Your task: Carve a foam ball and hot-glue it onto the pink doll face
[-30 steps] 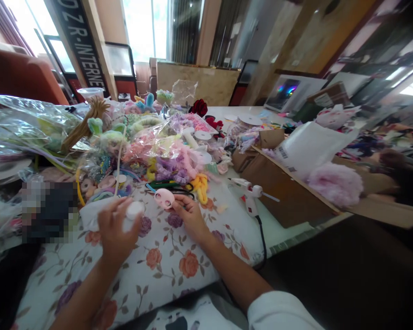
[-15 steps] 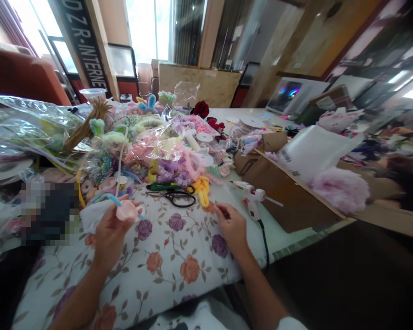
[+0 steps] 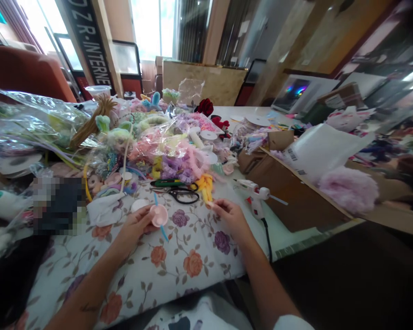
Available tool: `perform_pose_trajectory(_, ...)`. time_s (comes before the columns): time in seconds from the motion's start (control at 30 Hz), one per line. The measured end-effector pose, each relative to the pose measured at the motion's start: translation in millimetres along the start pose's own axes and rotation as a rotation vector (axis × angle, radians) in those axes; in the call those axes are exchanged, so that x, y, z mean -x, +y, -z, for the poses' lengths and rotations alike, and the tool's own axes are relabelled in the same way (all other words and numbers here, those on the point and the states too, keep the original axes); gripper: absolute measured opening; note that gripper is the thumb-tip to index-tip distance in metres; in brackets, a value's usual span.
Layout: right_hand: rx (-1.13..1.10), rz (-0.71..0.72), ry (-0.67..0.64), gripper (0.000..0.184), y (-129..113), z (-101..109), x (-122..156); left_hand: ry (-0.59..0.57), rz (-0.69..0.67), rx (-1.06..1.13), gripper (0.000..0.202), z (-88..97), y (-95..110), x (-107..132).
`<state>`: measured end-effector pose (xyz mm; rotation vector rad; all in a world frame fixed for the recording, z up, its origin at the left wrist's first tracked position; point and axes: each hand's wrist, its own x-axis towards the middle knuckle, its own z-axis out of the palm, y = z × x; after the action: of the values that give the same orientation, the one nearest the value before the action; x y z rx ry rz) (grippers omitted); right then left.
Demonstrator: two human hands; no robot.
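My left hand pinches the edge of a small round pink plastic disc, shaped like a shallow cup. A light blue strip sticks out above and below the disc; whether it passes through or behind it I cannot tell. My right hand has thumb and forefinger closed at the lower end of a yellow fuzzy bundle. What lies between those fingertips is too small to make out. Black-handled scissors and a green utility knife lie just beyond the disc.
A white glue gun with its cord rests right of my right hand, beside a cardboard box. Fluffy craft materials, ribbon spools and plastic wrap are heaped behind. A floral cloth covers the table. A white cloth lies at left.
My left hand has brought the pink disc rightward and turned it to face up more. My right hand has shifted slightly left, to the end of the yellow bundle. The view has shifted a little.
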<state>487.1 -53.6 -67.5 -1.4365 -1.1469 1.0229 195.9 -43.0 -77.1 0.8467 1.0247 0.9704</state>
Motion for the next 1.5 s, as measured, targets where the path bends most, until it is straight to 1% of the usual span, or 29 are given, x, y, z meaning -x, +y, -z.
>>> perform_pose_trajectory(0.07, -0.337, -0.171, -0.138, 0.03, -10.6, -18.3, 0.0, 0.007, -0.017, -0.129, 0.046, -1.9, -1.5, -2.6)
perform_pose_trajectory(0.1, -0.464, -0.24, -0.201, 0.031, -15.5, -27.3, -0.8, 0.032, -0.042, -0.214, 0.047, -1.5, -1.8, -3.5)
perform_pose_trajectory(0.17, -0.636, -0.35, -0.305, 0.031, -23.7, -43.9, -4.0, 0.134, -0.158, -0.429, 0.045, 1.1, -1.4, -3.7)
perform_pose_trajectory(0.23, -0.718, -0.423, -0.388, 0.031, -28.8, -58.1, -8.9, 0.257, -0.361, -0.636, 0.037, 3.9, 0.1, -1.5)
perform_pose_trajectory(0.3, -0.739, -0.452, -0.463, 0.029, -31.5, -70.7, -13.6, 0.352, -0.568, -0.736, 0.027, 4.0, 2.5, 2.5)
perform_pose_trajectory(0.33, -0.732, -0.452, -0.5, 0.029, -32.2, -76.6, -15.3, 0.369, -0.636, -0.74, 0.023, 2.5, 4.0, 4.7)
perform_pose_trajectory(0.37, -0.712, -0.445, -0.536, 0.028, -32.7, -82.3, -16.2, 0.358, -0.668, -0.718, 0.021, 0.1, 5.5, 6.7)
perform_pose_trajectory(0.4, -0.682, -0.43, -0.57, 0.028, -32.9, -88.0, -16.3, 0.322, -0.663, -0.673, 0.02, -3.2, 7.0, 8.4)
perform_pose_trajectory(0.47, -0.601, -0.385, -0.622, 0.028, -32.2, -98.6, -13.9, 0.213, -0.595, -0.548, 0.022, -10.6, 9.6, 10.4)
perform_pose_trajectory(0.53, -0.524, -0.338, -0.639, 0.027, -29.5, -107.5, -9.5, 0.129, -0.53, -0.444, 0.023, -17.2, 10.8, 10.5)
perform_pose_trajectory(0.63, -0.467, -0.299, -0.63, 0.024, -22.9, -114.9, -3.3, 0.093, -0.545, -0.412, 0.018, -22.1, 10.8, 8.5)
perform_pose_trajectory(0.7, -0.469, -0.292, -0.63, 0.023, -19.5, -115.1, -1.9, 0.086, -0.547, -0.399, 0.021, -21.7, 10.9, 7.3)
perform_pose_trajectory(0.77, -0.499, -0.301, -0.601, 0.026, -18.0, -112.2, -2.9, 0.104, -0.51, -0.337, 0.023, -18.6, 13.1, 7.4)
perform_pose_trajectory(0.8, -0.518, -0.307, -0.567, 0.029, -17.8, -109.9, -4.4, 0.143, -0.491, -0.285, 0.025, -15.7, 15.5, 7.9)
perform_pose_trajectory(0.87, -0.56, -0.314, -0.458, 0.033, -17.3, -104.9, -8.8, 0.261, -0.479, -0.173, 0.028, -6.2, 24.7, 9.5)
perform_pose_trajectory(0.93, -0.588, -0.31, -0.325, 0.033, -15.8, -100.5, -14.3, 0.401, -0.53, -0.11, 0.03, 9.8, 42.1, 12.0)
perform_pose_trajectory(1.0, -0.604, -0.313, -0.218, 0.032, -13.5, -97.9, -19.2, 0.533, -0.632, -0.16, 0.027, 33.3, 70.1, 15.4)
perform_pose_trajectory(1.07, -0.606, -0.318, -0.174, 0.032, -11.4, -97.6, -21.8, 0.723, -0.785, -0.247, 0.025, 64.2, 108.7, 20.0)
perform_pose_trajectory(1.13, -0.586, -0.315, -0.175, 0.033, -10.6, -99.1, -21.7, 0.889, -0.934, -0.429, 0.026, 101.5, 153.7, 25.6)
perform_pose_trajectory(1.2, -0.545, -0.301, -0.187, 0.032, -11.3, -101.4, -19.7, 1.072, -1.015, -0.603, 0.03, 142.2, 197.2, 31.4)
perform_pose_trajectory(1.23, -0.524, -0.292, -0.192, 0.032, -12.0, -102.5, -18.4, 1.152, -1.004, -0.711, 0.031, 162.5, 216.0, 34.2)
perform_pose_trajectory(1.27, -0.505, -0.284, -0.195, 0.032, -12.7, -103.6, -17.2, 1.233, -0.966, -0.838, 0.029, 181.8, 231.7, 37.0)
perform_pose_trajectory(1.3, -0.491, -0.278, -0.197, 0.032, -13.4, -104.5, -16.2, 1.339, -0.911, -0.972, 0.03, 199.4, 244.0, 39.8)
perform_pose_trajectory(1.33, -0.482, -0.274, -0.197, 0.032, -13.9, -105.2, -15.6, 1.44, -0.827, -1.093, 0.029, 214.7, 252.9, 42.6)
perform_pose_trajectory(1.37, -0.477, -0.273, -0.198, 0.031, -14.2, -105.6, -15.2, 1.496, -0.721, -1.183, 0.028, 227.3, 258.7, 45.4)
perform_pose_trajectory(1.4, -0.475, -0.273, -0.2, 0.031, -14.3, -105.7, -15.1, 1.503, -0.605, -1.269, 0.029, 237.2, 261.8, 48.3)
perform_pose_trajectory(1.43, -0.473, -0.274, -0.203, 0.031, -14.2, -105.7, -15.2, 1.48, -0.492, -1.336, 0.03, 244.3, 263.0, 50.9)
perform_pose_trajectory(1.5, -0.472, -0.275, -0.212, 0.032, -13.5, -105.1, -16.0, 1.367, -0.306, -1.421, 0.034, 251.5, 262.6, 55.2)
